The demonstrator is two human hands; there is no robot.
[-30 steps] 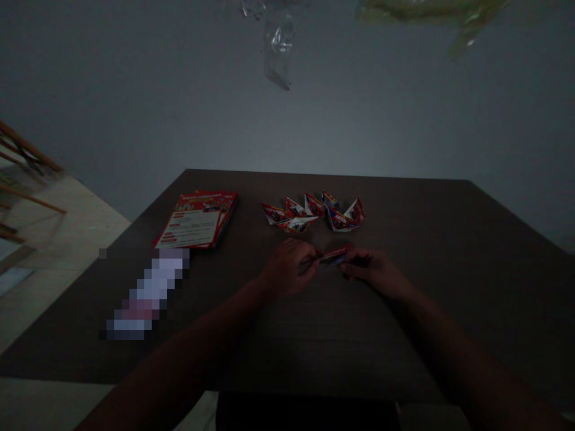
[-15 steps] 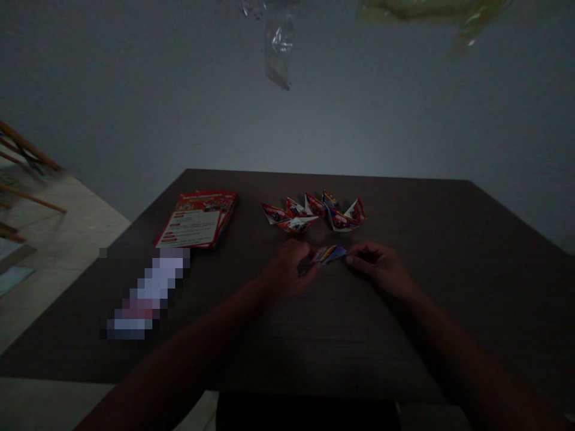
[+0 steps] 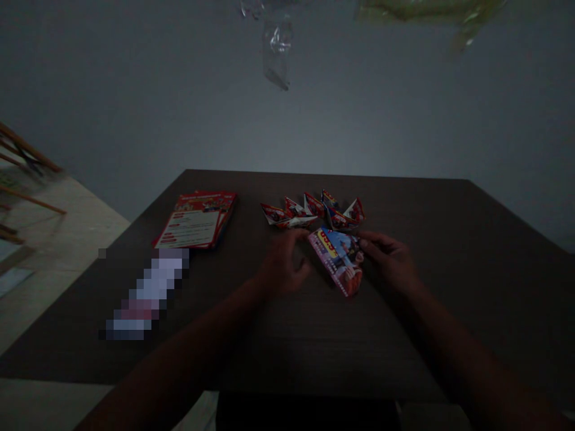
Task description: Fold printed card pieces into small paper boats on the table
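My right hand point(image 3: 392, 258) pinches the upper right corner of a folded paper leaflet point(image 3: 338, 258), printed in blue, pink and yellow. The leaflet is tilted so that its broad printed face shows, with one corner pointing down toward me. At its left, my left hand point(image 3: 284, 263) has thumb and forefinger apart, the forefinger tip close to the leaflet's upper left corner; whether it touches cannot be told. Just behind the leaflet stand several folded paper boats point(image 3: 344, 218) in red, white and blue.
A stack of red printed leaflets point(image 3: 193, 224) lies on the dark table point(image 3: 426, 215) at the left. Nearer me is a pixelated, pale oblong thing point(image 3: 150, 293). Clear plastic point(image 3: 277, 51) hangs on the wall behind. Wooden legs point(image 3: 29, 149) stand on the floor at far left.
The folded leaflet has turned from a narrow, edge-on shape to show its broad face. My left hand has loosened its grip and spread its fingers; my right hand has moved slightly right.
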